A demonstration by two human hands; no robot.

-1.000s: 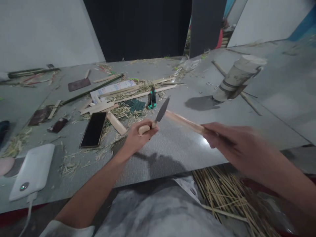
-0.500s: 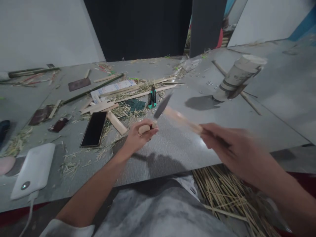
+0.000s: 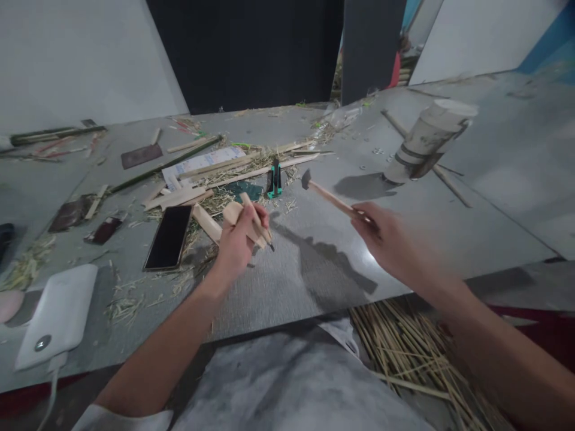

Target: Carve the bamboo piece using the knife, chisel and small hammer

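Left hand, centre of frame: fingers closed round a pale wooden piece and a dark-tipped slim stick, the tip pointing down and right. Right hand, right of centre: gripping a wooden-handled tool whose dark head points up and left, apart from the left hand's pieces. Containers: white cylinder with dark bands, upper right, leaning in view; contents cannot be told. Small rings lie near its base. Thin sticks are bunched below the table's edge, lower right; whether anything holds them cannot be told. Edges: the near edge of the table crosses the lower frame, below both hands. Room: grey surface, partly shadowed, spans the gap between the hands. Left hand's side is tighter: phone and green-black cutter lie near, among shavings.
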